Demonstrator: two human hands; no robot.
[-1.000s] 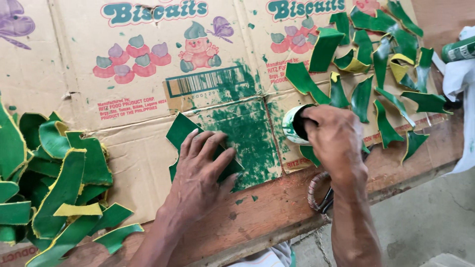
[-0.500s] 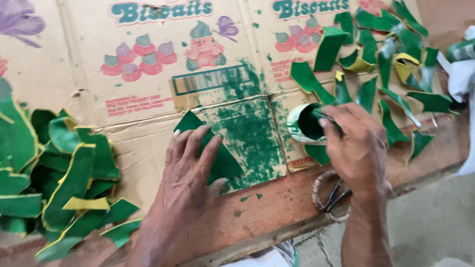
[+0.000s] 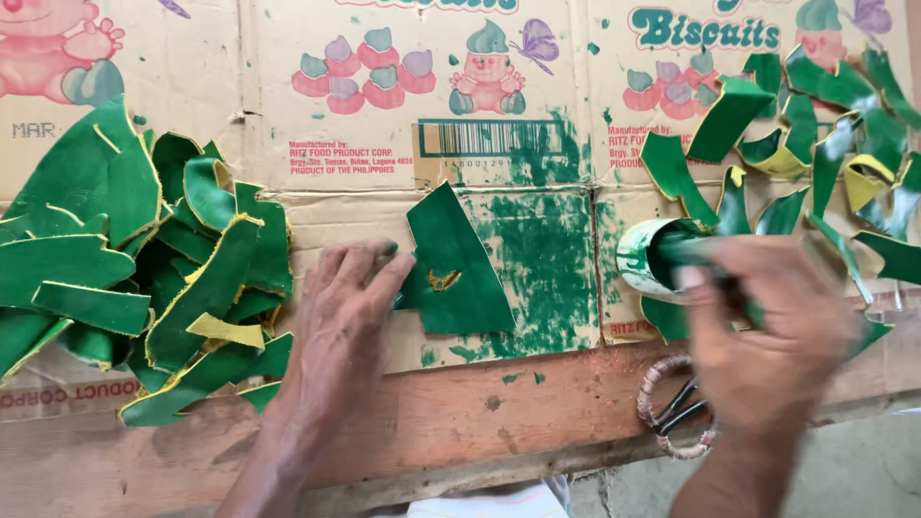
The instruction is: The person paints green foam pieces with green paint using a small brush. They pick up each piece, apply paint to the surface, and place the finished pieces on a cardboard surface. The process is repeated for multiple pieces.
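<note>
So the left hand sits flat now, fingers open, pinning the edge of a green cut piece on the cardboard-covered surface. That piece has slid leftward off the paint-stained patch compared with a moment ago. The right hand is blurry but its grip is closed on a brush handle dipped in the small green paint can, so looks like it's reloading. Pile of finished green pieces on the left, another batch top right.
</note>
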